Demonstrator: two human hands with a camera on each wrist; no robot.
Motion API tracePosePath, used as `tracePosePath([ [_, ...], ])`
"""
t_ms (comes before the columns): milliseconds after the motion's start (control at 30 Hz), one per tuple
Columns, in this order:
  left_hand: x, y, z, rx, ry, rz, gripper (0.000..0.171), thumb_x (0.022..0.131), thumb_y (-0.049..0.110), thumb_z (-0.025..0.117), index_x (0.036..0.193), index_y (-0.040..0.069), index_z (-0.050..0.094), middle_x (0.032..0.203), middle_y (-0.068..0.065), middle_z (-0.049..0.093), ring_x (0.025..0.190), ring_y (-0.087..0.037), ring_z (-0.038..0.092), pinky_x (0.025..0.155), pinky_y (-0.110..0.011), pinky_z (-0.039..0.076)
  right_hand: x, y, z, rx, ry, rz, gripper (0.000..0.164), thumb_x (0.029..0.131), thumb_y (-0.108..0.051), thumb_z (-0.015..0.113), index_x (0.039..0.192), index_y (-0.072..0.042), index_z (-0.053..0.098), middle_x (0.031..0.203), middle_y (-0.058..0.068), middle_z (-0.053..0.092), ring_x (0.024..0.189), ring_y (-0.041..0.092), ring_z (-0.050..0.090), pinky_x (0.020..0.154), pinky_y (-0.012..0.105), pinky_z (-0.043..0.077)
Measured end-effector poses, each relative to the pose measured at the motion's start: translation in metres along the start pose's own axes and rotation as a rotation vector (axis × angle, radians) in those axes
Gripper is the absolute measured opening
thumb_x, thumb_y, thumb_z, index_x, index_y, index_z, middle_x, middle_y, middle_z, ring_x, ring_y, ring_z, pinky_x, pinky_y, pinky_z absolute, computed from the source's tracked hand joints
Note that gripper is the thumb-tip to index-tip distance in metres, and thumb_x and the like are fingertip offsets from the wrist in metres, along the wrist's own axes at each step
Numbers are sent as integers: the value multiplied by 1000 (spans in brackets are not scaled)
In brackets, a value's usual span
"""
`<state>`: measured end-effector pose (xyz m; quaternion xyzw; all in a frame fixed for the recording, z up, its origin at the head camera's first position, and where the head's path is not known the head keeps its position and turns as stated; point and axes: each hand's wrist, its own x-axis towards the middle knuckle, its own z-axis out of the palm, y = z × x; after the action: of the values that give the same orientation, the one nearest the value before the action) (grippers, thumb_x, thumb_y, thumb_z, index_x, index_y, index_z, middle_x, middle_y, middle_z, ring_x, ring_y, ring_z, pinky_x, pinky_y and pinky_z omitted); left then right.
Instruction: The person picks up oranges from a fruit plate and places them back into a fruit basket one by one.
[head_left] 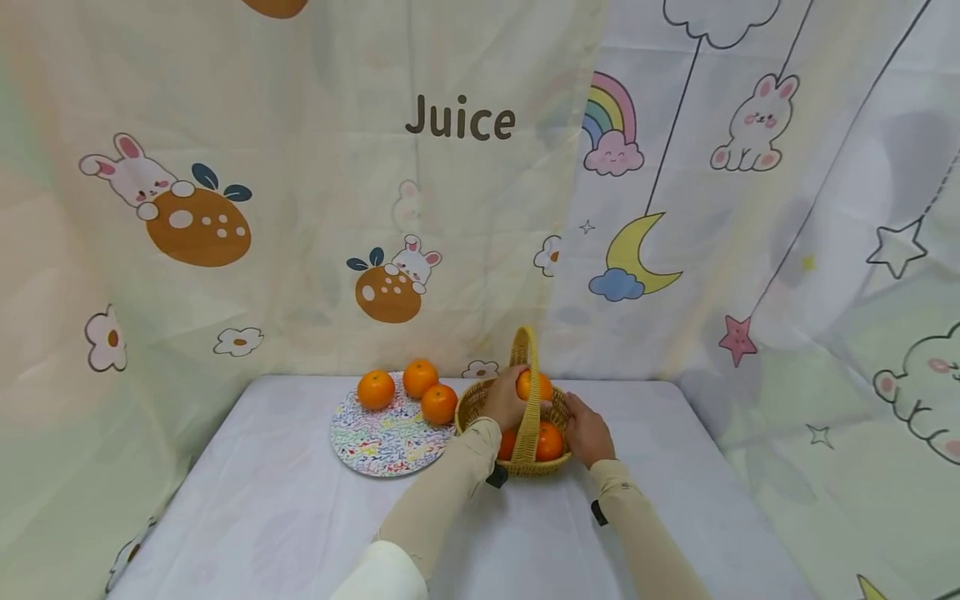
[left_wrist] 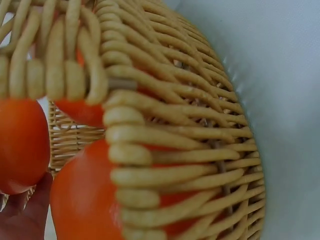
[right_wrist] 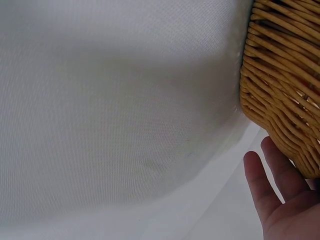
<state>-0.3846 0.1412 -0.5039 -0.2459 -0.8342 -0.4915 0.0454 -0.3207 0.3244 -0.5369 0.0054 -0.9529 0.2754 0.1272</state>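
Observation:
A yellow wicker basket (head_left: 534, 469) with a tall handle stands right of the table's centre. My left hand (head_left: 504, 402) reaches under the handle and holds an orange (head_left: 542, 386) over the basket. In the left wrist view, fingers (left_wrist: 31, 212) lie under that orange (left_wrist: 20, 145). Other oranges (head_left: 550, 442) sit lower in the basket, partly hidden by the handle and weave. My right hand (head_left: 590, 431) holds the basket's right rim. The right wrist view shows two of its fingers (right_wrist: 282, 170) extended along the outer wicker wall (right_wrist: 285, 80); the thumb is hidden there.
Left of the basket lies a round patterned plate (head_left: 386, 442) with three oranges (head_left: 376, 390) toward its back and right. The plate's right edge is close to the basket. A white cloth covers the table (head_left: 300, 517); printed curtains (head_left: 315, 208) hang behind and at both sides.

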Motion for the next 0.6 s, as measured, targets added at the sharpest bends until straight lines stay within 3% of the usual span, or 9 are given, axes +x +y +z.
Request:
tracePosePath([
  [167,2,3,2,-27,-28,15,82,76,37,84,143,7,46,136,-14,52,114,-30,55,87,-43,52,0,2,0,-15,31,9,46,98,0,44,144,-2,45,145,18,46,128,38,48,103,53,41],
  [600,5,-9,15,-17,-50,33,77,75,37,85,135,2,52,125,-14,56,110,-28,56,93,-44,48,-2,-4,1,-12,67,-12,47,96,2,45,143,-2,48,142,17,51,123,38,53,101,52,44],
])
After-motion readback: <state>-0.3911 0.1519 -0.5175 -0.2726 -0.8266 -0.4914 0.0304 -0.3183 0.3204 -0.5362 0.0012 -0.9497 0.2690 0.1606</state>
